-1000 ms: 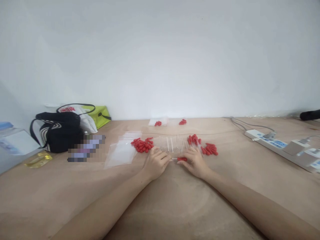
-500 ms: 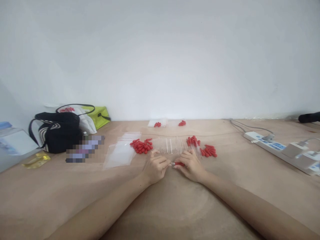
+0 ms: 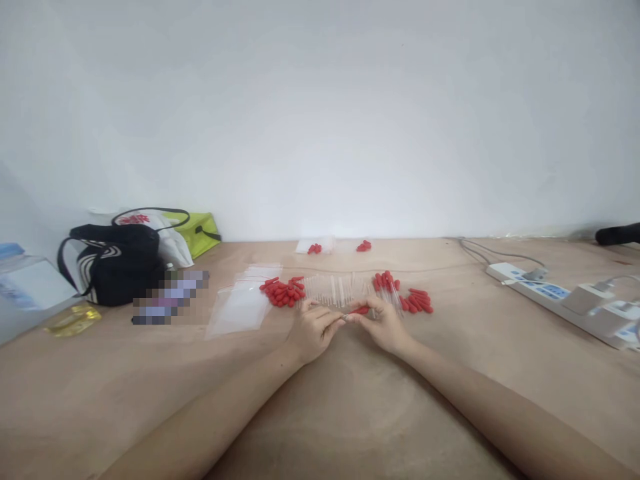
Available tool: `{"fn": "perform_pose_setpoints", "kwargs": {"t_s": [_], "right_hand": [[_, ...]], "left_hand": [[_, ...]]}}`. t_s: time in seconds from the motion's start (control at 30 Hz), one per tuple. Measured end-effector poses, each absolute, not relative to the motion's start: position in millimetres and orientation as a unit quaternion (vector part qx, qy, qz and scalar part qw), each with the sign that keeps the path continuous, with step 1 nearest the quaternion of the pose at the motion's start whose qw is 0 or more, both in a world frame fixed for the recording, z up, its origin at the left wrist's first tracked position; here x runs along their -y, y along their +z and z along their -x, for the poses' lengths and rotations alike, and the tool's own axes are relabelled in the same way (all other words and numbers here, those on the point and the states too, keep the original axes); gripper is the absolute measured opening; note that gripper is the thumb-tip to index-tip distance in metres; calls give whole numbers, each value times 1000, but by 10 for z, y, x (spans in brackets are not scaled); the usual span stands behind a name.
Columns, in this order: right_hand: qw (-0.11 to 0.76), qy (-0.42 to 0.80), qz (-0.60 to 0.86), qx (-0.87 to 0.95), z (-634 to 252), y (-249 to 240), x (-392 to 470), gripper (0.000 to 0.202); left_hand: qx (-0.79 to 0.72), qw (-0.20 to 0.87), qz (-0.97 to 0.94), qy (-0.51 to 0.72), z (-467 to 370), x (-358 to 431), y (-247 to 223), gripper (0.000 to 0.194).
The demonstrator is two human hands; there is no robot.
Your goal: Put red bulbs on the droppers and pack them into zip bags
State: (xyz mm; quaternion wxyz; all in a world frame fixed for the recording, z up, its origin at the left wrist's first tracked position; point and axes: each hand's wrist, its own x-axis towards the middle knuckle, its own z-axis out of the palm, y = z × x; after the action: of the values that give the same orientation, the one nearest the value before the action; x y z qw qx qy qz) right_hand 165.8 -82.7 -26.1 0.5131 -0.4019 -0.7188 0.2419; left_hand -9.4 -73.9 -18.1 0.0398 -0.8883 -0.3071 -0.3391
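Note:
My left hand [image 3: 313, 332] is closed in a pinch on the end of a thin clear dropper tube, most of which the fingers hide. Opposite it, my right hand [image 3: 385, 325] grips a red rubber bulb [image 3: 359, 311], and the fingertips of both hands nearly meet where tube and bulb come together. Just beyond the hands lies a row of clear glass tubes [image 3: 333, 291]. A heap of red bulbs [image 3: 284, 293] is to the left of the row. At its right lie several droppers with red bulbs [image 3: 385, 281], beside more loose red bulbs [image 3: 417, 301].
Clear plastic bags [image 3: 240, 310] lie left of the bulbs. Two small groups of red pieces sit on bags [image 3: 303, 246] near the wall. A black bag [image 3: 120, 263] and a green bag [image 3: 200, 230] stand at left, a power strip [image 3: 530, 287] at right.
Both hands have drawn closer together, and the red bulb has moved slightly up, with its end now at the left fingertips. The things on the table look unchanged.

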Motion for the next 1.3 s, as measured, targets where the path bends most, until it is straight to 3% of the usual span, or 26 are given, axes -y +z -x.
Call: {"fn": "perform_pose_setpoints", "kwargs": {"t_s": [0.1, 0.23, 0.4, 0.6, 0.73, 0.83, 0.97, 1.17, 1.3], "right_hand": [[581, 344, 411, 613, -1637, -225, 741, 33], [606, 330, 461, 558, -1886, -47, 479, 43], [447, 147, 637, 610, -2317, 97, 152, 40], [308, 19, 711, 632, -2340, -67, -21, 36], [303, -6, 707, 639, -2317, -128, -33, 41], [348, 13, 696, 628, -2358, -147, 7, 48], [386, -2, 689, 613, -2517, -217, 139, 43], [349, -41, 719, 599, -2914, -318, 393, 27], [315, 45, 763, 562, -3079, -299, 467, 26]], "left_hand": [[294, 14, 901, -318, 108, 766, -133, 24], [326, -5, 899, -293, 162, 767, -99, 31], [362, 0, 889, -280, 184, 709, -141, 21], [370, -6, 888, -272, 187, 694, -171, 15], [366, -9, 891, -268, 188, 694, -163, 14], [360, -2, 893, -270, 190, 693, -164, 13], [369, 30, 885, -282, 161, 706, -185, 13], [409, 83, 852, -316, -158, 652, -165, 7], [437, 84, 839, -314, -504, 480, -104, 8]]}}
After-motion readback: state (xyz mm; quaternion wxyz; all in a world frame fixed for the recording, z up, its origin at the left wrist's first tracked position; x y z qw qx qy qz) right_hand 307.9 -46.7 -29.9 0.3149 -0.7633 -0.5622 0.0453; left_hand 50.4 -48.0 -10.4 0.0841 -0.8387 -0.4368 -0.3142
